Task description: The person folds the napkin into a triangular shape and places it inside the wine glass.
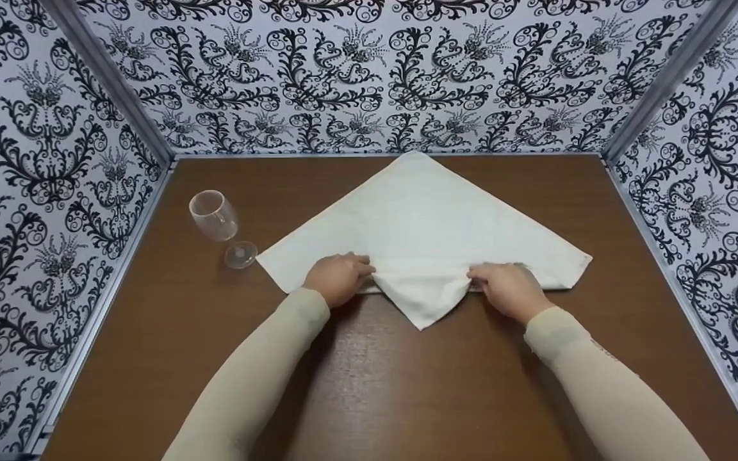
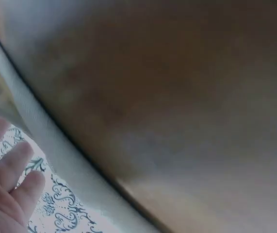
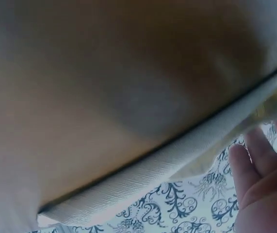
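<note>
A white cloth napkin (image 1: 433, 211) lies on the brown table, folded into a broad triangle whose peak points to the far wall. At the middle of its near side, a small pointed flap hangs toward me over the edge. My left hand (image 1: 338, 278) pinches the flap's left end between thumb and fingertips. On the opposite end, my right hand (image 1: 510, 288) pinches the same fold. In both wrist views the cloth edge runs diagonally, with some fingers of the left hand (image 2: 7, 189) and right hand (image 3: 264, 184) showing beside it.
A clear stemmed glass (image 1: 215, 218) stands left of the napkin, its foot close to the left corner. Patterned black-and-white walls (image 1: 356, 77) with grey metal framing enclose the brown table (image 1: 369, 384) at the back and sides.
</note>
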Motion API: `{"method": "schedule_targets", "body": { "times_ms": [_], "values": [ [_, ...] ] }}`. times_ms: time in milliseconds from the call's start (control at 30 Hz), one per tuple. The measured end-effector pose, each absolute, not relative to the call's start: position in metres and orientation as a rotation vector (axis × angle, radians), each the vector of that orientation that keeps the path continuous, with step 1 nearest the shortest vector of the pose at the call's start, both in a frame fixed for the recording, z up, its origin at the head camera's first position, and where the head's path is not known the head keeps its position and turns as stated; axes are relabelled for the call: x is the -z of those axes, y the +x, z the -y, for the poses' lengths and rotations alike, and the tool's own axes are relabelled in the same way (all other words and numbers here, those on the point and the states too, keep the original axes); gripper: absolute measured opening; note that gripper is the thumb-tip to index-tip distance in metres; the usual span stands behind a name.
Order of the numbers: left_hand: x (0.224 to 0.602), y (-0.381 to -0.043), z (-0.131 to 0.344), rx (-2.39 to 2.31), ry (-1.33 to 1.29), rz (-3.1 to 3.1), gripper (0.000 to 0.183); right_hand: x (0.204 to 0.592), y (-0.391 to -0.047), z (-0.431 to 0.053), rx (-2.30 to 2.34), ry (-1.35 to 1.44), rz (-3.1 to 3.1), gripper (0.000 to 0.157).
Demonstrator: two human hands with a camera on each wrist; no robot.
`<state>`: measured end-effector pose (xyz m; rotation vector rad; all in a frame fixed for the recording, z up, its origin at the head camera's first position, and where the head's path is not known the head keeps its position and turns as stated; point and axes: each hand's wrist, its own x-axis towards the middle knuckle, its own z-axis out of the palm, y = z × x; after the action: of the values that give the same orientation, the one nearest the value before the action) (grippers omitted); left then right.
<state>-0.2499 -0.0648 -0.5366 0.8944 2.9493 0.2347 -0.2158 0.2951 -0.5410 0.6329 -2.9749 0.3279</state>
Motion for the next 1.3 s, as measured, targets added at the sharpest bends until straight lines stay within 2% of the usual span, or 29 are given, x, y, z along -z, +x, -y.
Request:
{"method": "schedule_targets", "body": {
  "times_ms": [267, 400, 533, 767, 900, 1067, 1300],
  "values": [
    [0.537, -0.263, 0.053, -0.123, 0.749, -3.016, 0.029, 0.537, -0.236, -0.289, -0.311, 0.547, 2.980, 0.025],
    [0.536, -0.256, 0.044, -0.125, 0.872, -2.949, 0.043, 0.536, -0.233, -0.284, -0.286, 0.628, 3.046, 0.037],
    [0.544, -0.251, 0.040, -0.065, 1.027, -2.859, 0.047, 0.537, -0.222, -0.281, -0.281, 0.779, 3.113, 0.045],
    [0.555, -0.252, 0.043, -0.056, 0.959, -2.803, 0.052, 0.542, -0.214, -0.283, -0.308, 0.881, 3.208, 0.048],
    [0.557, -0.252, 0.042, -0.043, 0.992, -2.834, 0.045, 0.542, -0.216, -0.281, -0.307, 0.856, 3.239, 0.052],
    [0.556, -0.247, 0.042, -0.017, 1.055, -2.877, 0.034, 0.542, -0.215, -0.279, -0.274, 0.837, 3.222, 0.049],
    [0.550, -0.237, 0.040, 0.074, 1.133, -2.933, 0.034, 0.543, -0.207, -0.276, -0.113, 0.856, 3.165, 0.040]
  ]
}}
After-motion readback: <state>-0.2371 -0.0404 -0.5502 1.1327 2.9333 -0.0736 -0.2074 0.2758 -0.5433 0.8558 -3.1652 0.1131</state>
